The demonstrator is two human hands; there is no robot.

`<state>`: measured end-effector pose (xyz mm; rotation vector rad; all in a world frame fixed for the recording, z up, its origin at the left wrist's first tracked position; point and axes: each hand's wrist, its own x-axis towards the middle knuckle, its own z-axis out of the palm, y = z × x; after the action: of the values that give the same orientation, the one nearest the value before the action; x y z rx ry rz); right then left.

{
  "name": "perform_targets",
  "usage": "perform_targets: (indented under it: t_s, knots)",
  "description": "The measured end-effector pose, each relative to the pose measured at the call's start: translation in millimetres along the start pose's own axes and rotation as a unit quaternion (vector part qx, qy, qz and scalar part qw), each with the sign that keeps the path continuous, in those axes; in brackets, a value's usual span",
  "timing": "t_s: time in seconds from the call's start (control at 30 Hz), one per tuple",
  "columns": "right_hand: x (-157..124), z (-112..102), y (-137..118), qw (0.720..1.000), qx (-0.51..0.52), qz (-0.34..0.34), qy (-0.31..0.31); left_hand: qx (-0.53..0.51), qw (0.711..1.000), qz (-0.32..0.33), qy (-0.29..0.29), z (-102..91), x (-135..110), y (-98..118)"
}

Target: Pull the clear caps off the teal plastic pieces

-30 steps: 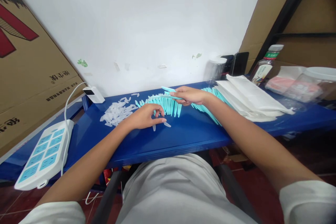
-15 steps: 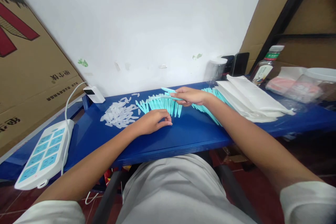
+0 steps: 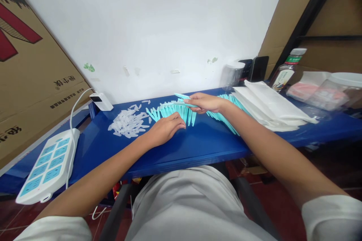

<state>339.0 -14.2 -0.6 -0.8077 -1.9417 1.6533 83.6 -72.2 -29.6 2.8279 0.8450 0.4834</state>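
A fan of turquoise plastic sticks [image 3: 172, 113] lies on the blue table [image 3: 198, 147]. My right hand [image 3: 205, 102] is closed on one turquoise stick [image 3: 181, 103], held just above the fan and pointing left. My left hand [image 3: 165, 128] rests on the table at the fan's near edge with its fingers curled together; what they hold is hidden. To its left lies a heap of small clear plastic caps [image 3: 127, 122].
A white power strip [image 3: 48, 165] with a cable and a white adapter [image 3: 101, 101] lie at the left. White bags [image 3: 271, 107], a clear jar [image 3: 232, 75], a bottle [image 3: 287, 69] and a plastic tub [image 3: 336, 90] stand at the right. Cardboard boxes [image 3: 31, 75] flank the white wall.
My left hand slid right and forward from the table's bare middle to the fan's edge, covering the two loose clear caps. My right hand stayed put with its stick.
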Motion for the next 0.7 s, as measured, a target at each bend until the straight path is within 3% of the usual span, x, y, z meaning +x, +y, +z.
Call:
perform_targets:
  t_s: [0.17, 0.3, 0.4, 0.5, 0.7]
  knots:
    - [-1.0, 0.4, -2.5, 1.0, -0.01, 0.004, 0.004, -0.072, 0.99, -0.03, 0.115, -14.2, 2.7, -0.6]
    - [-1.5, 1.1, -3.4, 0.999, -0.035, 0.01, 0.007, -0.109, 0.951, -0.07, 0.282, -28.8, 2.8, -6.4]
    - [-1.0, 1.0, -1.7, 0.998, -0.054, 0.016, 0.009, -0.095, 0.921, -0.082, 0.368, -36.2, 2.7, -13.8]
    - [-1.5, 2.1, -2.2, 0.997, -0.068, 0.024, 0.014, -0.115, 0.909, -0.109, 0.385, -38.4, 3.1, -19.9]
    - [-5.3, 9.1, -11.4, 0.993, -0.115, 0.031, 0.024, -0.238, 0.891, -0.171, 0.345, -33.4, 6.6, -24.0]
